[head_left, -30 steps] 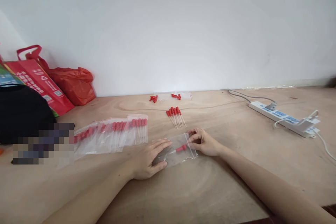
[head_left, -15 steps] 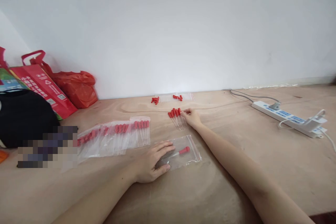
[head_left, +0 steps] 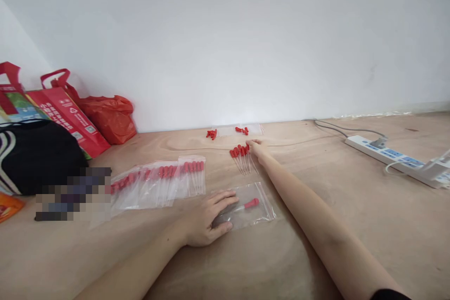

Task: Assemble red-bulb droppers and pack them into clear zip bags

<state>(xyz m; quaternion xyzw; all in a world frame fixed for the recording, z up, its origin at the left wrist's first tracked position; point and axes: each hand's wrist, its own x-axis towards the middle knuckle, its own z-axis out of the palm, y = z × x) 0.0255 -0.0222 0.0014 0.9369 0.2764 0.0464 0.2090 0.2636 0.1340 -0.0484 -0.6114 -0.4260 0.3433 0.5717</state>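
Note:
My left hand (head_left: 214, 218) lies with its fingers spread on the left part of a clear zip bag (head_left: 262, 213). Inside that bag is one dropper with a red rubber bulb (head_left: 251, 203). Farther back, several red-bulbed droppers (head_left: 239, 152) rest side by side on the wooden surface. At the right end of this row my right hand (head_left: 259, 149) pinches a dropper near its red bulb, its thin clear stem slanting down to the right. To the left, overlapping clear bags (head_left: 163, 187) hold more droppers.
Loose red bulbs (head_left: 212, 134) and clear stems lie near the wall. On the right is a white power strip (head_left: 393, 154) with cables. Red bags (head_left: 108, 119) and a black bag (head_left: 42, 154) stand at the left on the wooden surface (head_left: 333, 187).
The view has shifted a little, so things appear farther right. My right fingers now pinch a dropper at the row's right end; my left hand stays on the bag.

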